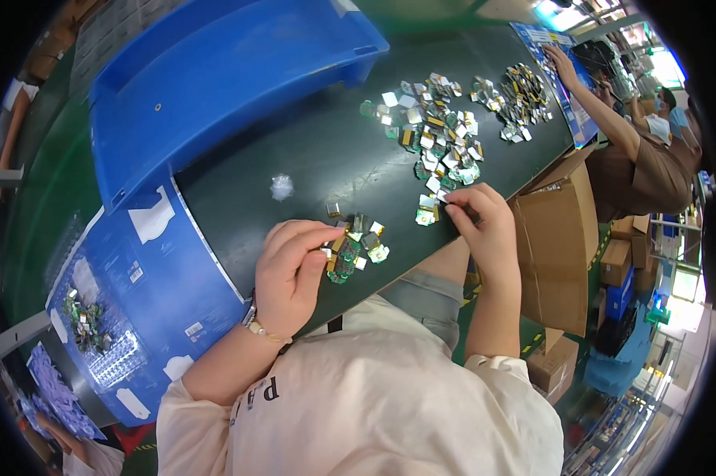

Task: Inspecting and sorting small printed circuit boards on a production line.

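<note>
My left hand (288, 266) reaches over a small heap of circuit board pieces (343, 263), green with silver and gold-coloured metal parts. Its index fingertip touches the heap's edge, and the thumb stays apart from it. To the right, my right hand (487, 222) pinches a small silver-faced circuit board piece (443, 196) between thumb and index finger. That piece is at the near end of a long, loose pile of similar circuit board pieces (433, 143). One single metal-topped piece (333, 209) lies just beyond the left fingertips.
A big blue plastic bin (239, 103) stands at the far left of the dark table (239, 230). A clear crumpled plastic bit (282, 187) lies mid-table. Blue printed sheeting (151, 270) covers the left end. An open cardboard box (552, 246) adjoins the right edge; a co-worker's arm (604, 107) reaches in beyond.
</note>
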### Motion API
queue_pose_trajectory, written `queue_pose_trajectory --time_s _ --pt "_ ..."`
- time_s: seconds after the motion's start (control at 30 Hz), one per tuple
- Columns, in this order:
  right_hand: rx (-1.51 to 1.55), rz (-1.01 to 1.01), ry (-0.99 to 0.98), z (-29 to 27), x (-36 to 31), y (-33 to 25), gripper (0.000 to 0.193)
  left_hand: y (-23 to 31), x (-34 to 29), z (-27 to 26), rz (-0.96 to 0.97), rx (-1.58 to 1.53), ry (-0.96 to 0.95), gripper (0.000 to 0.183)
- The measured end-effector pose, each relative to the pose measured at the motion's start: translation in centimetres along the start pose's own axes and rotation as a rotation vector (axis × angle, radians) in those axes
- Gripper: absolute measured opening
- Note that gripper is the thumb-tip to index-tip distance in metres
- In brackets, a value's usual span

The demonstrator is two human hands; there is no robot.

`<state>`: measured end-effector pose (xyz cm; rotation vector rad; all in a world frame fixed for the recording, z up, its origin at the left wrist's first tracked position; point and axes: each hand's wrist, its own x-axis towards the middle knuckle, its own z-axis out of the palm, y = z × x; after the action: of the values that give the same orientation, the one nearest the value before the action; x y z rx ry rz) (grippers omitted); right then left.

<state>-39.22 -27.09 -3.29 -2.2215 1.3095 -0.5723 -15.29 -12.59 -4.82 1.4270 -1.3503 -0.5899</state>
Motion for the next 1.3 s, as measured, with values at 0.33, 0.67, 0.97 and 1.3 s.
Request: queue_pose_trajectory --time_s 0.33,0.67,0.97,1.3 --pt "-0.19 -0.18 -0.006 -0.2 -0.9 -0.6 0.024 0.0 -0.5 0.0 -0.073 -0.239 -0.068 0.04" --pt "-0.352 0.123 0.051 1.9 -1.4 -2.2 0.021 0.1 -0.6 0.1 -0.163 -0.36 -0.069 0.046" --pt "-0.249 0.091 0.021 2.5 -1.6 -2.6 0.022 -0.2 -0.8 0.3 -0.276 -0.511 -0.023 0.046" --pt "-0.348 0.068 0.0 2.7 -1.6 -3.3 0.024 -0.3 -0.8 0.3 -0.265 -0.535 -0.021 0.046"
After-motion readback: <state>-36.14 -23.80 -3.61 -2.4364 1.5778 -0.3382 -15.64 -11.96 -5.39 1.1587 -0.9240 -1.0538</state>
